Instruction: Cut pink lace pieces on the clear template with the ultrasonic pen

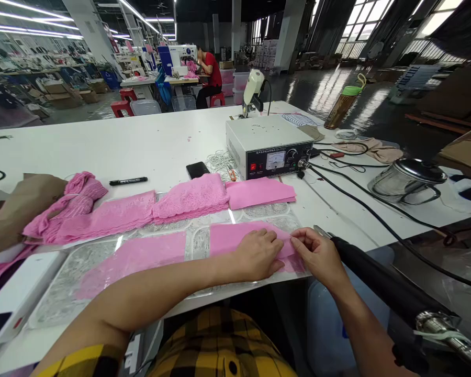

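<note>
My left hand [259,255] lies on a flat pink fabric piece [235,236] at the table's front edge, fingers curled and pressing it down. My right hand [316,254] pinches the right end of the same piece, fingertips meeting the left hand's. The fabric rests on a clear plastic sheet [82,272]. A second pink piece [141,259] lies to the left on that sheet. Behind them sit a stack of pink lace [190,196] and a stack of plain pink pieces [259,192].
A white control box [269,146] with a dial stands behind the stacks, cables running right. A black handheld tool [380,283] lies at my right. A phone [197,169], marker [128,181], steel kettle [406,180] and bottle [342,107] are on the table. A person in red sits far back.
</note>
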Motion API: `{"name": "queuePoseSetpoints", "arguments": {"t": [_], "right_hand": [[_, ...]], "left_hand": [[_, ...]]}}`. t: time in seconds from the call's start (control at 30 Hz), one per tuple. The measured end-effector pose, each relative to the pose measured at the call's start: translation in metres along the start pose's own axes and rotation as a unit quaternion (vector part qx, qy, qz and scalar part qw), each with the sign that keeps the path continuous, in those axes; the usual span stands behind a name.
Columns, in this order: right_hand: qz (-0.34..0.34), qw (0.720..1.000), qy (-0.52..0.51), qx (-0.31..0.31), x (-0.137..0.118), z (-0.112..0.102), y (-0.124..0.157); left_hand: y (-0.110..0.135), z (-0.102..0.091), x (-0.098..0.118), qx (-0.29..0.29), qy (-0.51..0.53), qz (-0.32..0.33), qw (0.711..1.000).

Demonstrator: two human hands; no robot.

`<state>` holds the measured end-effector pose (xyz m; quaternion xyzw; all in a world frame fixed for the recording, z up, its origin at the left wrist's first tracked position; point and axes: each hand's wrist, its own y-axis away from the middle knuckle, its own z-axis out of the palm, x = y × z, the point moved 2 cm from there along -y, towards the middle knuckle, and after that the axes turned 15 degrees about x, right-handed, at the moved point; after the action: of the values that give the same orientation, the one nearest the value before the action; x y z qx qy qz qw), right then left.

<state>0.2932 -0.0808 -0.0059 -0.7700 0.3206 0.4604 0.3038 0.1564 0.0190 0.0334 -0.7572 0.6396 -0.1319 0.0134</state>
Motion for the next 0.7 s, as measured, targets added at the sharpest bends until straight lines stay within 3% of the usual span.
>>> {"name": "queuePoseSetpoints", "arguments": {"t": [0.7], "right_hand": [[0.060,0.998,0.000,-0.020,-0.0075,-0.0025,0.0061]], "left_hand": [[-0.0043,0.0095,0.0074,0.036,0.039,-0.005,0.999]]}}
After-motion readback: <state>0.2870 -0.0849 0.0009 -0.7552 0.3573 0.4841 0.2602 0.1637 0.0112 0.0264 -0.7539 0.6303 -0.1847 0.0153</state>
